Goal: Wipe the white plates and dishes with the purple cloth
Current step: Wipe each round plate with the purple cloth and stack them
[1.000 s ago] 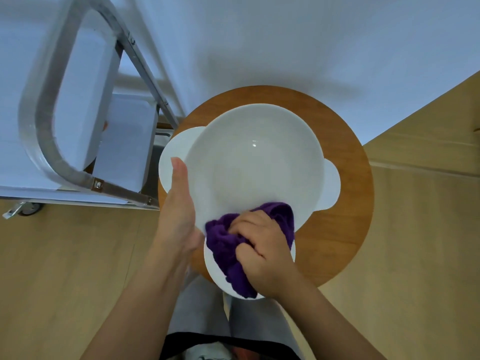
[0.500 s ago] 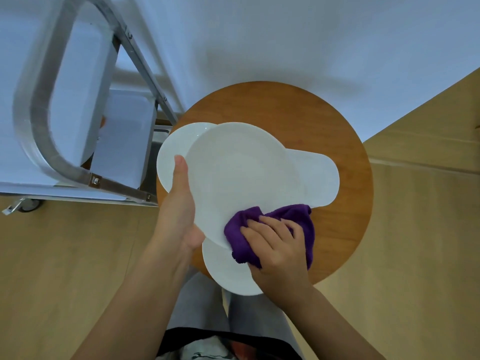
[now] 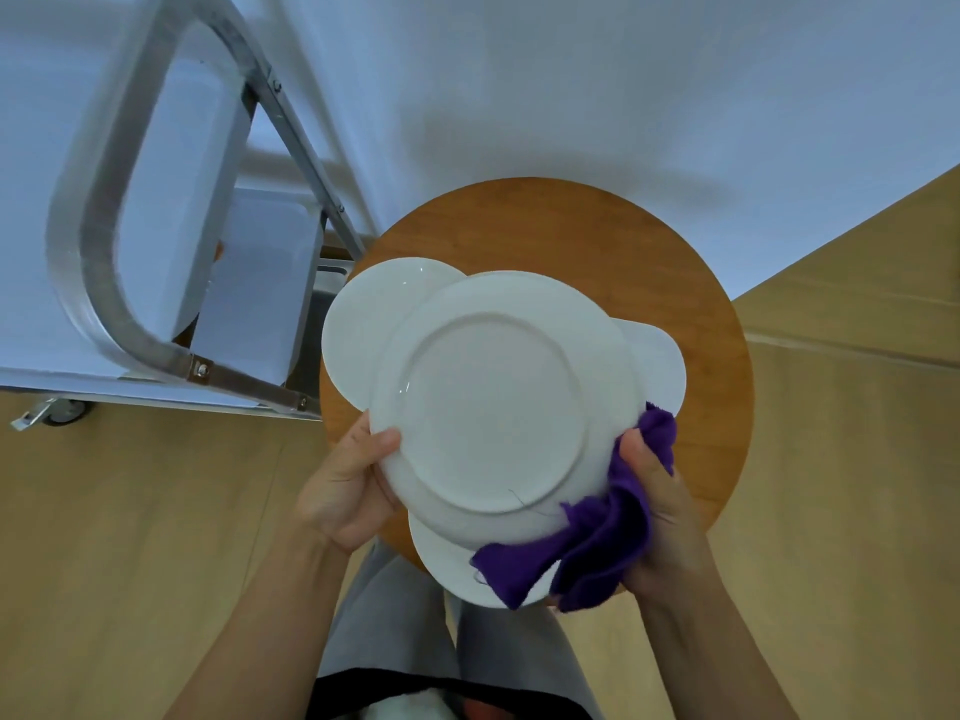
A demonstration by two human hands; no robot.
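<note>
Held plate (image 3: 498, 407): underside up, above round wooden bench (image 3: 623, 241). Left hand (image 3: 348, 480) gripping near-left rim, thumb on top. Right hand (image 3: 660, 506) pinching purple cloth (image 3: 597, 548) against right rim. Underside wipe apparently starting. Three white dishes (image 3: 374, 314) beneath on the bench, seemingly still awaiting wiping.

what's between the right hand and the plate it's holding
The purple cloth. It is bunched in the right hand and lies between the palm and the rim of the plate, which shows its underside. The left hand grips the opposite rim bare, with nothing between.
</note>
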